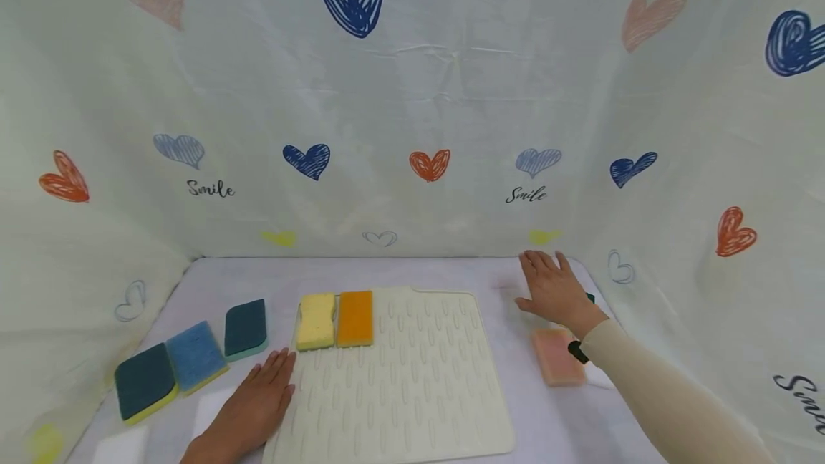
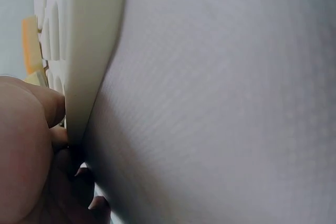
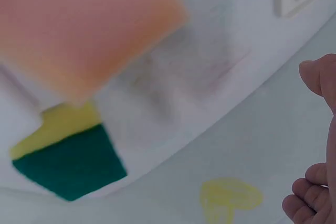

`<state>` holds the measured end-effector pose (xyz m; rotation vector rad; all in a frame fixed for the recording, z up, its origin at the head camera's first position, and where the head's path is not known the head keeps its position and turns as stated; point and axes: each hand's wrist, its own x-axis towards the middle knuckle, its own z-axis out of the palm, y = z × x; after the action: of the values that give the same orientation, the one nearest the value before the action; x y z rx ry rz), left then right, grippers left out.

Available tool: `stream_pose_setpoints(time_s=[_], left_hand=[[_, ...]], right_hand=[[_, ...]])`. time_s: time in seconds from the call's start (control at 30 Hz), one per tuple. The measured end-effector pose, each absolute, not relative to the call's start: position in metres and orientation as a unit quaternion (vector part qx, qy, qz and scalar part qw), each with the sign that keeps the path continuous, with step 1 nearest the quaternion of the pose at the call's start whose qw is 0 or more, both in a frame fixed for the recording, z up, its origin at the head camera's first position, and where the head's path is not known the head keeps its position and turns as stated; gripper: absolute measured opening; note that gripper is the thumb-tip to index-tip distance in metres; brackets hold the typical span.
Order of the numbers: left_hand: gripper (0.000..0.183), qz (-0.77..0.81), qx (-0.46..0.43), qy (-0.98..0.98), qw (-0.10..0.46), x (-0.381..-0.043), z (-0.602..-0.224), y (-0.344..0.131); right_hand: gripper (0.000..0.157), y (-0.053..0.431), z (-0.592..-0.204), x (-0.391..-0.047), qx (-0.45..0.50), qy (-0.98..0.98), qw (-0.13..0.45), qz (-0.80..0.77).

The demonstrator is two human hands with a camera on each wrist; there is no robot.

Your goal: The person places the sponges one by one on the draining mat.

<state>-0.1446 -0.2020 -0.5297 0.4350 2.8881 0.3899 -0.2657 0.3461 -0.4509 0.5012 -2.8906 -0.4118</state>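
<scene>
Both hands are well apart, one each side of the cream, rectangular mat with the raised oval ribs. The left hand is palm-down at the mat's left edge, fingers pretty much straight and close together, pointing away from the person. The left wrist cam has the thumb right up against the mat's rim; can't tell if any fingertips go under it. No grip on anything that I can see.

The right arm, in a cream sleeve, reaches way forward past the mat's right side. That right hand is palm-down too, fingers extended, thumb sticking out toward the mat, nothing in its grasp. Can't tell if it's touching the white tabletop.

Nearest to it is a flat, salmon-pink rectangular sponge, just on the person's side of the hand, plus a green-and-yellow scrub sponge, mostly hidden by the arm in the head view.

On the mat, at its far left corner, a pale yellow sponge with pinched-in sides sits just left of a bright orange rectangular sponge. Both are beyond the left hand's fingertips, well away from the right.
</scene>
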Motion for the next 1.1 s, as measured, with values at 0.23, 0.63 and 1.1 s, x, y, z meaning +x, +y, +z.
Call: stream_pose_setpoints(time_s=[0.23, 0.63, 1.1], left_hand=[[0.057, 0.125, 0.147, 0.977, 0.087, -0.144, -0.528, -0.205], [0.058, 0.129, 0.147, 0.976, 0.094, -0.144, -0.529, -0.208], [0.057, 0.136, 0.160, 0.974, 0.080, -0.144, -0.534, -0.206]], right_hand=[[0.094, 0.412, -0.442, -0.257, 0.152, -0.971, 0.067, -0.173], [0.096, 0.461, -0.453, -0.238, 0.162, -0.968, 0.035, -0.189], [0.101, 0.475, -0.471, -0.234, 0.146, -0.976, 0.012, -0.164]])
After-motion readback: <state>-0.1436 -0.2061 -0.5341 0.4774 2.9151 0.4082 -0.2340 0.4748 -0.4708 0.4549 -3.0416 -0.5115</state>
